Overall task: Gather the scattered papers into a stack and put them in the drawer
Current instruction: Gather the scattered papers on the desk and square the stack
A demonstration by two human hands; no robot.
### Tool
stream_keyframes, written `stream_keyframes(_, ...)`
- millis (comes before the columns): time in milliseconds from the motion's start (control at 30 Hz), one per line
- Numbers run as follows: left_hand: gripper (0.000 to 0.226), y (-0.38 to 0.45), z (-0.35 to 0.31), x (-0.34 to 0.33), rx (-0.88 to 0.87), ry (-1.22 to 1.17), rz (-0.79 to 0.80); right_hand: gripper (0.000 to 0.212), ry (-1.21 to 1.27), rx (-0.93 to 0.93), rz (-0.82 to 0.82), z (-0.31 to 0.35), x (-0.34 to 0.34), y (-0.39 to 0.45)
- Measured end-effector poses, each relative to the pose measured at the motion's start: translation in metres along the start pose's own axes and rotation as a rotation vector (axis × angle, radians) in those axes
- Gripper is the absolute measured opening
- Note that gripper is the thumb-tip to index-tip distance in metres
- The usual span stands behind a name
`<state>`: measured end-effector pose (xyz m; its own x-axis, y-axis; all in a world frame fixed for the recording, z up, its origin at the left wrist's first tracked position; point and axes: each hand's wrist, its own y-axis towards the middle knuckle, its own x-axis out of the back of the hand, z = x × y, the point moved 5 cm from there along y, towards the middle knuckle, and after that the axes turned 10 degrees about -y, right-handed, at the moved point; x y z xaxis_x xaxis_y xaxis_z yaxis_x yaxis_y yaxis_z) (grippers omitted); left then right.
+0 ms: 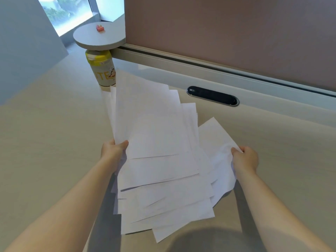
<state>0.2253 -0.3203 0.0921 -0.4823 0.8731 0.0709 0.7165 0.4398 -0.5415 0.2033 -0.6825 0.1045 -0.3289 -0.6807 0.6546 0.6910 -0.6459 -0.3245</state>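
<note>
Papers [160, 157]: a loose, fanned sheaf of white sheets, pinched at both sides and lifted partly clear of the desk [54, 124], far ends tilted up toward the partition. Left hand [113, 150] clamped on the left margin, thumb on top, other fingers hidden beneath; right hand [245, 158] clenched round a crumpled right-hand corner of the outermost sheet. Held from opposite sides, probably so as to squeeze the spread inward and square the edges before any move to a drawer. Not yet a stack: sheet edges stepped and skewed, corners jutting at the near end, one sheet sticking out far to the right. Whether the near ends touched the desk, impossible to tell; shadows underneath suggested a gap.

Further out, a yellow-lidded canister [103, 70] just beyond the far left corner of the sheaf, close enough to be brushed by a swing that way. Above it a round grey shelf [99, 36] bearing a small pink object [100, 28]. To the right of the paper tips, a dark oval cable grommet [212, 96] set in the desk, near the sheets but apart. Behind, a pinkish partition [227, 33] along the back edge, limiting forward room. Wide bare desk to left and right, ample for tapping the edges level. No drawer in view
</note>
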Motion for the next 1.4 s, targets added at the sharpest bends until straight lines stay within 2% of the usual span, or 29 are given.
stream_keyframes(67,0.038,-0.004,-0.002,0.003,0.008,0.025,0.020,0.008,-0.003,-0.005,0.036,-0.001,-0.005,-0.001)
stream_keyframes(267,0.037,-0.005,-0.008,0.009,0.002,0.179,0.149,0.026,-0.016,0.084,0.193,0.015,-0.020,0.001)
stream_keyframes(400,0.026,-0.003,-0.003,0.011,0.101,0.266,0.247,0.009,-0.047,0.173,0.226,0.031,-0.030,0.004)
stream_keyframes(467,0.028,0.002,0.003,0.010,0.142,0.348,0.302,0.007,-0.058,0.178,0.230,0.033,-0.033,0.005)
stream_keyframes(500,0.024,0.006,0.005,0.008,0.137,0.363,0.303,0.014,-0.116,0.168,0.207,0.032,-0.033,0.006)
stream_keyframes(567,0.016,0.010,0.005,0.004,0.092,0.345,0.250,0.044,-0.319,0.081,0.092,0.024,-0.027,0.010)
stream_keyframes(600,0.022,0.013,0.006,0.000,0.058,0.325,0.207,0.056,-0.361,0.007,0.038,0.017,-0.022,0.011)
stream_keyframes(667,0.035,0.016,0.007,-0.008,0.010,0.286,0.145,0.064,-0.334,-0.094,-0.029,0.004,-0.013,0.008)
stream_keyframes(733,0.040,0.018,0.012,-0.014,-0.002,0.249,0.116,0.054,-0.332,-0.022,-0.010,-0.002,-0.012,0.004)
stream_keyframes(800,0.041,0.017,0.015,-0.023,0.000,0.218,0.114,0.044,-0.413,0.123,0.096,-0.005,-0.020,-0.004)
stream_keyframes(867,0.041,0.012,0.016,-0.032,0.010,0.212,0.128,0.052,-0.556,0.222,0.191,-0.010,-0.031,-0.006)
stream_keyframes(967,0.040,0.012,0.018,-0.039,0.023,0.239,0.175,0.064,-0.716,0.261,0.258,-0.013,-0.037,-0.006)
stream_keyframes(1133,0.036,0.009,0.011,-0.043,0.054,0.333,0.289,0.062,-0.802,0.334,0.299,-0.007,-0.042,0.000)
stream_keyframes(1267,0.013,-0.001,0.006,-0.061,0.124,0.316,0.447,0.061,-0.662,0.360,0.357,0.006,-0.046,0.004)
stream_keyframes(1333,0.026,-0.005,0.000,-0.069,0.187,0.224,0.495,0.055,-0.371,0.380,0.276,0.016,-0.042,0.007)
stream_keyframes(1400,0.050,0.000,-0.004,-0.069,0.207,0.224,0.459,0.051,-0.009,0.200,0.208,0.018,-0.033,0.015)
